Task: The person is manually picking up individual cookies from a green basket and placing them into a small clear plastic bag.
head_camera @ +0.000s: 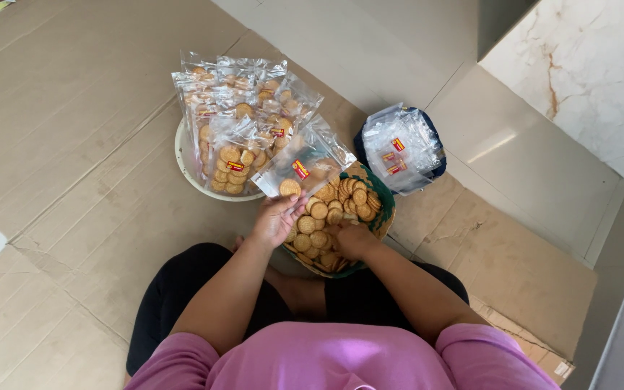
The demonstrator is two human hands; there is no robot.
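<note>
Left hand (276, 219) pinches a clear pouch (305, 165) holding one biscuit; right hand (355, 240) closes on biscuits in the green-rimmed basket (383, 193), beside a bowl (182, 155) of filled pouches

Pink top, black trousers.
The person is wearing a short-sleeved pink shirt (341, 361) and black trousers (182, 289), forearms showing bare, feet too.

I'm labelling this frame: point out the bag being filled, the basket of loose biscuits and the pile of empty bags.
clear bag (310, 160), head view, its middle.
basket (383, 193), head view, green rim.
empty bags (402, 148), head view, pile's middle.
</note>
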